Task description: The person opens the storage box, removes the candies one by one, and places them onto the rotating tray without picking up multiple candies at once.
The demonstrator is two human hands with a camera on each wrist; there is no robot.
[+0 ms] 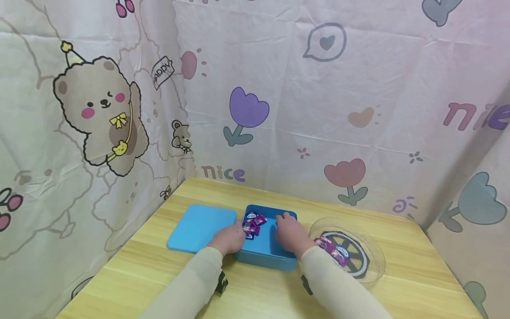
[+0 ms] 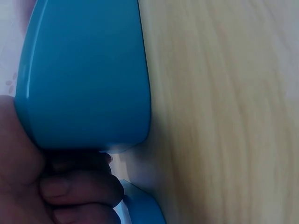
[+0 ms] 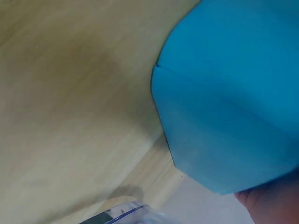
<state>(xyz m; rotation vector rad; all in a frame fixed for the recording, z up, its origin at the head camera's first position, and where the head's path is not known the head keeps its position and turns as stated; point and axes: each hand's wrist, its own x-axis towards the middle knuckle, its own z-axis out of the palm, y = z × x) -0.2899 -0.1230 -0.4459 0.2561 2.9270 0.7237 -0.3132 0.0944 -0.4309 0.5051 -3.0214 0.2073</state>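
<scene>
The blue box (image 1: 268,261) sat on the bench just below and right of the frame's centre, its opening facing up. Its side walls ran from the lower part of the frame toward the back, the near wall slanting slightly down to the right; foreshortening left it unclear which way its long axis lay. Purple-wrapped sweets (image 1: 255,221) were heaped along its left side, the rest of its floor mostly bare blue.

The left hand (image 1: 231,237) had its grip clamped on the box's left side, fingers curled by the wall in the left wrist view — probably to steady it. The right hand (image 1: 292,232) reached over the right wall, fingers inside; whether that grip was pinching a sweet or the wall, I could not tell.

Left of centre, a flat blue lid (image 1: 199,226) lay beside the box, likely put there to leave the opening accessible. At lower right stood a clear round container (image 1: 380,259) with more wrapped pieces (image 1: 332,251) — seemingly kept within the right hand's reach. Patterned cloth (image 1: 295,110) hung behind the bench (image 1: 259,294).
</scene>
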